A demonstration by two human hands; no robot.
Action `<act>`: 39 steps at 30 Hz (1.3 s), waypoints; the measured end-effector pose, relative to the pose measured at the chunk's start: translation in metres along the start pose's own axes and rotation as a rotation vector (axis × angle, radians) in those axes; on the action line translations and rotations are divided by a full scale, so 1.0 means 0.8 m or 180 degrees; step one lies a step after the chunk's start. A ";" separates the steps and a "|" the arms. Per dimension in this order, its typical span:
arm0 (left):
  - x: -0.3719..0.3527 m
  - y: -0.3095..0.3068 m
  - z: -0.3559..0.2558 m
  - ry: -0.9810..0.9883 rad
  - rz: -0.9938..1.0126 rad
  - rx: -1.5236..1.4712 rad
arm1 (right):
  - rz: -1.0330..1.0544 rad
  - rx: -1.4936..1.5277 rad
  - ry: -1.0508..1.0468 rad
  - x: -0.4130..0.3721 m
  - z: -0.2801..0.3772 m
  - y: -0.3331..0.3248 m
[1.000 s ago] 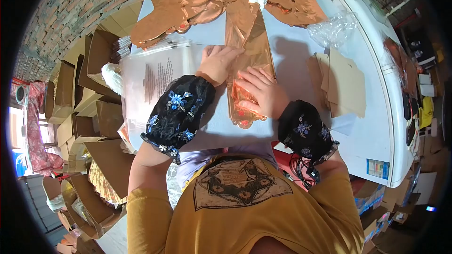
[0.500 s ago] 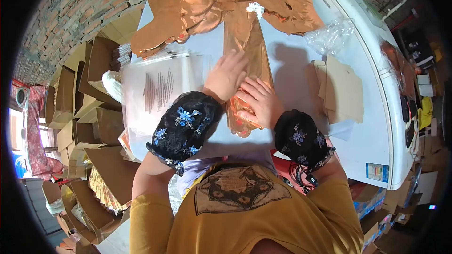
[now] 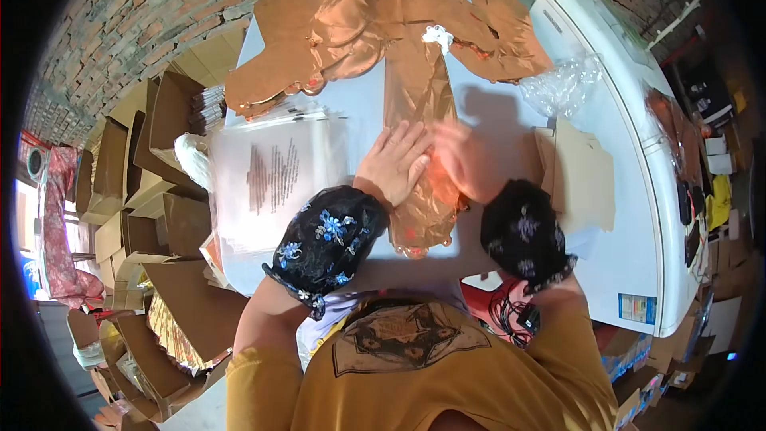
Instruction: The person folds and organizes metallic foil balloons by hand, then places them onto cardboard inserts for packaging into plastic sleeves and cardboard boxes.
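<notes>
Copper-coloured foil [image 3: 408, 88] glossy, creased; plastic bags [image 3: 271, 179] clear, smooth; cardboard pieces [image 3: 587, 183] matt; brick wall [image 3: 163, 20] rough.

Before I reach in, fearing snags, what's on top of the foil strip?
The left hand and, near its far end, a white bundle; the blurred right hand is over one side. Foil beneath them is hidden.

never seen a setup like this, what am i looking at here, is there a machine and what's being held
No machine is handling anything: these are a person's bare hands, seen by one camera worn on their head, looking forward and down. The left hand lies flat on a copper-coloured foil strip. The right hand is blurred beside it, so I can't tell whether it grips anything. More copper foil lies beyond. On the pale table, clear plastic bags lie to the left, flat cardboard pieces to the right.
</notes>
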State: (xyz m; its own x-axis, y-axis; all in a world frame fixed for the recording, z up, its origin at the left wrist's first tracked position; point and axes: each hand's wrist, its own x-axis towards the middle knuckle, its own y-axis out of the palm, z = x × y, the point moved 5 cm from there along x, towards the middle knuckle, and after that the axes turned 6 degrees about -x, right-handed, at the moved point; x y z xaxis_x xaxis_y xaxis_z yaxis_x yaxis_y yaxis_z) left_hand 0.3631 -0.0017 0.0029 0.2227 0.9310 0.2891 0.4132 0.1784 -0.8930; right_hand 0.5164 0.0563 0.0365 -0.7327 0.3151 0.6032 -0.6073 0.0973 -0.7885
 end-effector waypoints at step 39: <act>0.000 -0.003 -0.006 0.0058 -0.0102 0.0016 | 0.1230 0.0011 0.0366 0.140 -0.088 0.147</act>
State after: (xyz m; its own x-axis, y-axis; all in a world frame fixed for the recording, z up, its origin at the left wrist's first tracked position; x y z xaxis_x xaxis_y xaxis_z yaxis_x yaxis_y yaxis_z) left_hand 0.3665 -0.0036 0.0066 0.2254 0.9188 0.3239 0.4160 0.2099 -0.8848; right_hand 0.3844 0.1691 0.0028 -0.8683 0.4314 0.2448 -0.2949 -0.0523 -0.9541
